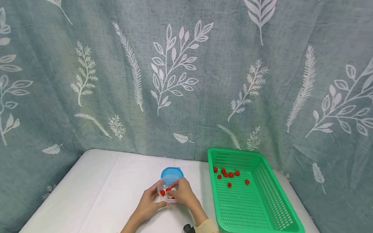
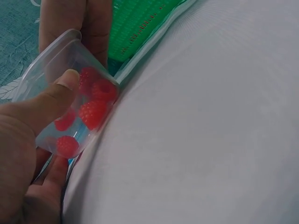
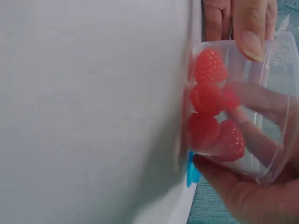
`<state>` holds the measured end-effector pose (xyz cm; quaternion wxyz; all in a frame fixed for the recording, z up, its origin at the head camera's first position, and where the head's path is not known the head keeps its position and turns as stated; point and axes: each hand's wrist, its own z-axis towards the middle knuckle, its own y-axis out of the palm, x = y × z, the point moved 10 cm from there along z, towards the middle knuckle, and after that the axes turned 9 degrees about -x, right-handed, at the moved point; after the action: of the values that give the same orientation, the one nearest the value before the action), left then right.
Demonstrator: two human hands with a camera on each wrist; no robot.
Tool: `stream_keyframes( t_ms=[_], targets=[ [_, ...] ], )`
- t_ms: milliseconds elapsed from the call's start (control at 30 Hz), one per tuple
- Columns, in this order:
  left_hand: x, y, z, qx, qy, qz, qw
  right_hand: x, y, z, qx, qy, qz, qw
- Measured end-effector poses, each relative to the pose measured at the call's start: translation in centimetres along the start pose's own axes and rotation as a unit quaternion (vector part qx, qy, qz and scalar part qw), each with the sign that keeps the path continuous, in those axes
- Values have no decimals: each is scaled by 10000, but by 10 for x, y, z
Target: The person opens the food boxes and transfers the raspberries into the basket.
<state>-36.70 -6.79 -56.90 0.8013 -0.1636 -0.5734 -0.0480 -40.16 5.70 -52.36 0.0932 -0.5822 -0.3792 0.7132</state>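
Observation:
A clear plastic cup [image 1: 161, 198] with several raspberries [image 2: 93, 113] in its bottom stands on the white-covered table. My left hand [image 1: 148, 203] grips its left side; in the left wrist view the thumb [image 2: 70, 80] presses the near wall and the other fingers curl beneath. From the right, my right hand [image 1: 184, 192] reaches into the cup. Two of its fingers [image 3: 261, 100] show through the wall, pinching a raspberry [image 3: 231, 96], while more of that hand lies against the outside. Just beyond the cup is a blue lid [image 1: 172, 172], partly overlapped by it.
On the right stands a green perforated basket [image 1: 217, 202], with several raspberries [image 1: 231, 174] scattered toward its back left. The white table [image 1: 106, 193] extends to the left. A leaf-patterned curtain [image 1: 173, 130] hangs behind the table and along both sides.

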Motion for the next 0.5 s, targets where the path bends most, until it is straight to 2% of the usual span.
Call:
stream_keyframes(
  t_ms=[167,300,500],
  targets=[
    [-3,-2,-3,11,-96,-188,9998,-4,-2,-4,366,-362,112,9986],
    [-3,0,-2,-2,-162,-287,9995,-6,-11,-11,732,-374,177,9965],
    [-4,2,1,66,-258,-172,9995,-8,-29,-24,1326,-293,478,9896]
  ],
)
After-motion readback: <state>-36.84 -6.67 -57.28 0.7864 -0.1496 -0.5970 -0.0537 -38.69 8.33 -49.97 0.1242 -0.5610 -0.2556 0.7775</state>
